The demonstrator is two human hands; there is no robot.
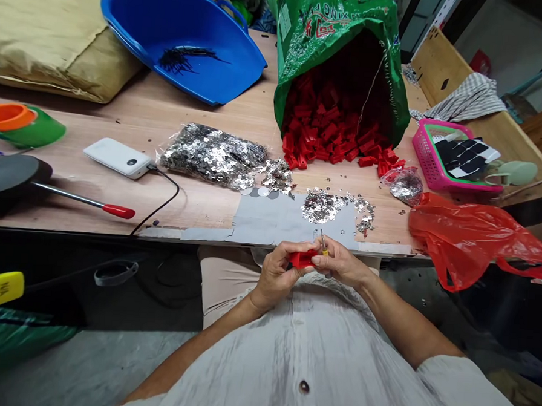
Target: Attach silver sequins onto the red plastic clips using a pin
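My left hand [275,277] is closed around a small red plastic part [301,259], held just in front of the table's near edge. My right hand [340,264] meets it from the other side, its fingers wrapped round a small screwdriver [325,248] with a yellow handle and a metal shaft pointing up. The right thumb lies at the red part's end. Beyond the hands, a pile of small shiny metal pieces [320,207] lies on a grey sheet [270,218] taped to the table. Farther back, a green woven sack [334,43] spills many red plastic parts [320,133].
A bag of metal pieces [212,154] lies left of the pile, near a white power bank [118,157] with a cable. A red-handled lever [118,211], blue scoop-shaped basin [190,17], pink basket [436,166] and red plastic bag [473,238] stand around the sides.
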